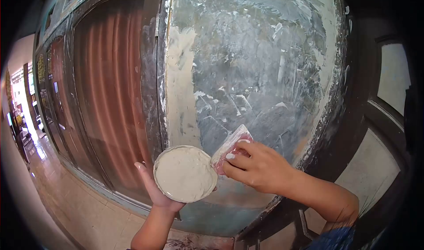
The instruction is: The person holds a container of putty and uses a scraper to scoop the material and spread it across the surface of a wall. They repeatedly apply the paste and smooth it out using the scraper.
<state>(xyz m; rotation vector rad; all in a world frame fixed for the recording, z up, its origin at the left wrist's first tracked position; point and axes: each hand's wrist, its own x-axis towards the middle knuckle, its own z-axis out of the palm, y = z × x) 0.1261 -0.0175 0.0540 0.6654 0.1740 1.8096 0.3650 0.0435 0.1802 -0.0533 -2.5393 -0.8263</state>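
My left hand (160,192) holds up a round tub of cream-coloured putty (183,172) from below, its thumb sticking out at the left side and the other fingers mostly hidden under it. In my right hand (258,164) is a pinkish putty scraper (233,148), its flat blade smeared with white putty. The scraper's lower left corner is right at the tub's right rim. White putty also marks a fingertip of the right hand. Behind both hands stands a grey wall (260,73), patchy with white smears, with a cream putty strip (180,91) down its left side.
To the left is a dark-framed window (152,73) with a reddish-brown curtain (112,91) behind the glass. A dark wooden door with pale panels (371,157) stands at the right. The tiled floor (84,206) runs off to the far left.
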